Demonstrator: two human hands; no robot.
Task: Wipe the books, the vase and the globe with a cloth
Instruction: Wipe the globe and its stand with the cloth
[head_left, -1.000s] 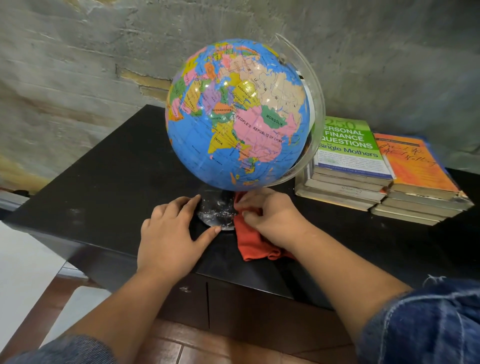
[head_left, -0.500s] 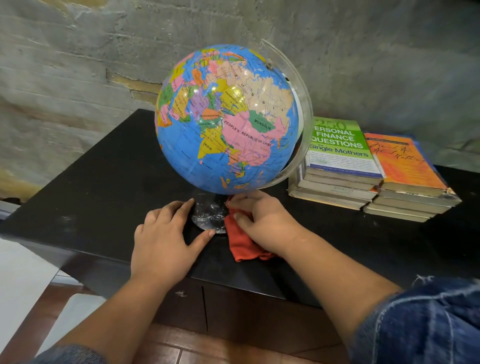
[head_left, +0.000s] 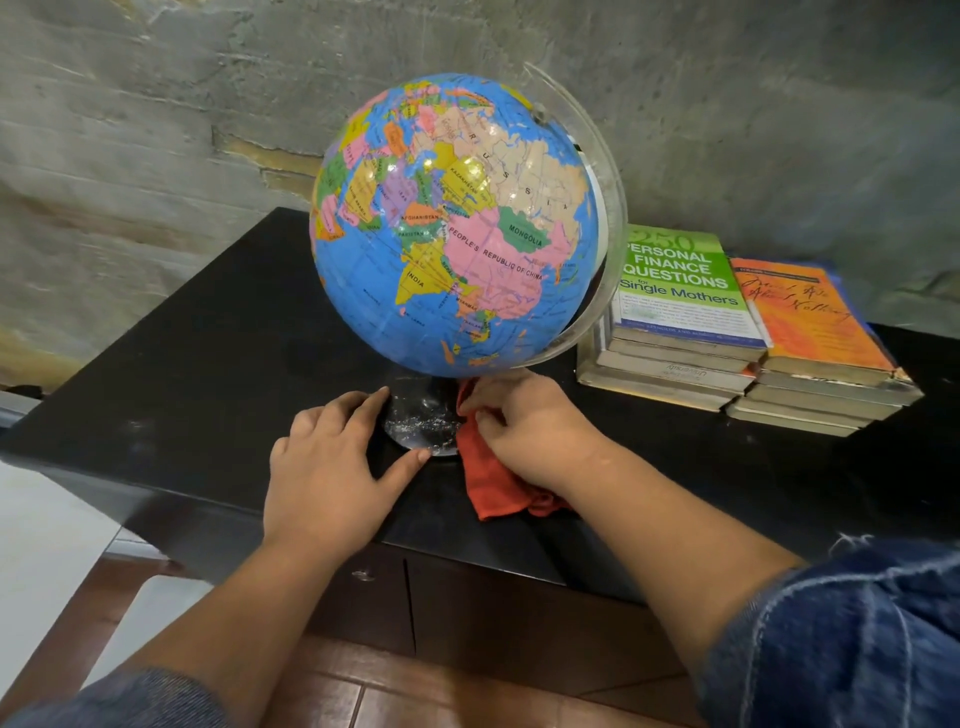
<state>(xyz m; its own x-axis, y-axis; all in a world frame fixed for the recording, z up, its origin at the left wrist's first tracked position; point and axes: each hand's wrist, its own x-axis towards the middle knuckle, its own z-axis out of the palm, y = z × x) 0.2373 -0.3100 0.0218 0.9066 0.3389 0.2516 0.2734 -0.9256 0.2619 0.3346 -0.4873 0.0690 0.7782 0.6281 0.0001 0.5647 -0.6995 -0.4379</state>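
Little has changed over the last second. Your left hand (head_left: 332, 467) still lies flat on the black tabletop (head_left: 208, 364). Its fingers are straight, spread and released, and the index fingertip and thumb tip sit at the left edge of the globe's silver base (head_left: 423, 423). Your right hand (head_left: 530, 431) still has its fingers curled, pinching the red cloth (head_left: 488, 478) against the right side of that base, in much the same spot as 0.5 s ago. The cloth's loose end lies on the tabletop under your wrist.

The globe (head_left: 457, 223) stands on its base inside the clear arc (head_left: 613, 208), with Asia facing you as before. Just right of the arc, the books (head_left: 670, 364) sit in 2 stacks, side by side and touching. A green personal finance book (head_left: 680, 280) tops the left stack and an orange book (head_left: 815, 317) tops the right one.

A rough grey wall (head_left: 156, 130) rises behind the tabletop. Dark cabinet doors (head_left: 519, 608) close off the space below it.
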